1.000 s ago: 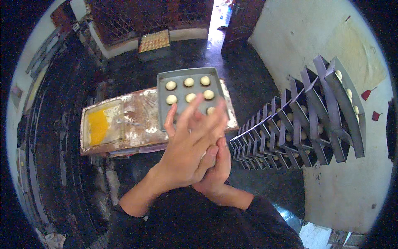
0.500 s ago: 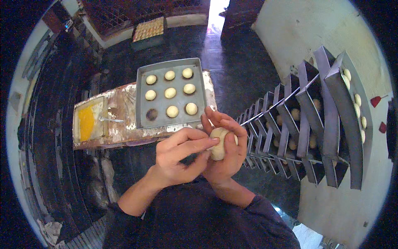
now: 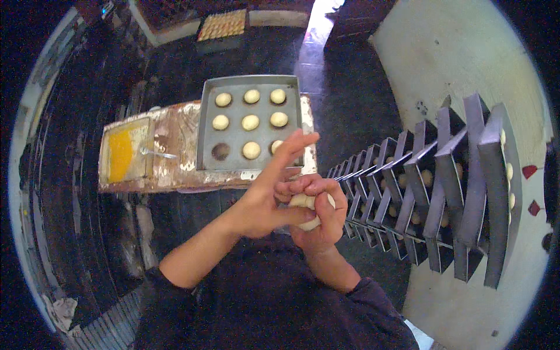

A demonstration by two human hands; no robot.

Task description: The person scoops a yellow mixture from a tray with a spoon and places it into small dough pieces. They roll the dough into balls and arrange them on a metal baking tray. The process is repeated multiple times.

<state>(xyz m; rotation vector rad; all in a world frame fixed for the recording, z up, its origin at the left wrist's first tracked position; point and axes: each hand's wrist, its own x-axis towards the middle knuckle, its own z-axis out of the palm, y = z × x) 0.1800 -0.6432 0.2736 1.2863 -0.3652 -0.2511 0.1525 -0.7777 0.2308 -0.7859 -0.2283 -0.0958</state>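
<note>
A pale dough ball (image 3: 301, 201) rests in my right hand (image 3: 331, 226), whose fingers and thumb curl round it. Pressing into the dough from the left is the thumb of my left hand (image 3: 261, 201), its fingers stretched out and pointing up past the ball. Beyond my hands, a square grey metal tray (image 3: 236, 137) holds several round dough balls (image 3: 251, 122) in rows. At the tray's near left lies a dark round spot (image 3: 220, 151) with no ball on it. My left fingers partly hide the ball at the near right corner.
The tray stands on a worn, flour-marked table (image 3: 169, 181). Left on it are a shallow pan (image 3: 140, 126) of yellow stuff and a metal utensil (image 3: 160, 153). To my right, stacked metal trays (image 3: 461, 169) hold dough balls. Another filled tray (image 3: 221, 26) sits far back.
My left fingers have gone from curled at the dough to stretched out, the thumb staying on it. The right fingers have curled in closer over the ball. The view has shifted slightly.
</note>
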